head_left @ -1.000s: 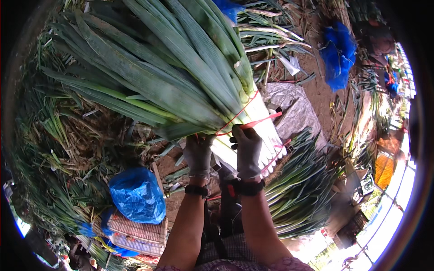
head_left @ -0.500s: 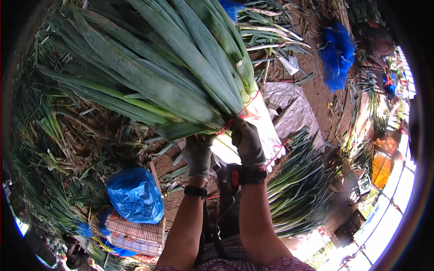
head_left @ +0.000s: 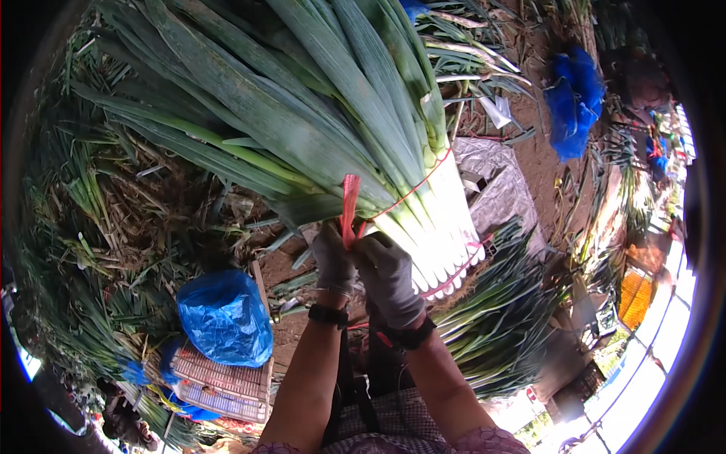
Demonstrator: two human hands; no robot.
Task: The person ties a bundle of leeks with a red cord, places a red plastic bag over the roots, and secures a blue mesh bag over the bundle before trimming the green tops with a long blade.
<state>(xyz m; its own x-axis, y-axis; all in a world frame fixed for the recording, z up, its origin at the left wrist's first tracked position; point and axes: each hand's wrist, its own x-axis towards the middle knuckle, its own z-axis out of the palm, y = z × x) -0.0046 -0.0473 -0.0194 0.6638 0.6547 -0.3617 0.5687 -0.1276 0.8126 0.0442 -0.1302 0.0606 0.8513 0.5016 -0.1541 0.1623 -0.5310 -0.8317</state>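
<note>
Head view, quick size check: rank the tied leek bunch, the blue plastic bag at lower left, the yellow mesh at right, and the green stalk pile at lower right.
1. tied leek bunch, likely enlarged by nearness
2. green stalk pile
3. blue plastic bag
4. yellow mesh

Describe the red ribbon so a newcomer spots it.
Find the large leek bundle. At its near edge, the left hand and right hand meet at the ribbon. Its free end is broad, unlike the thin band at the stalk ends.
</note>
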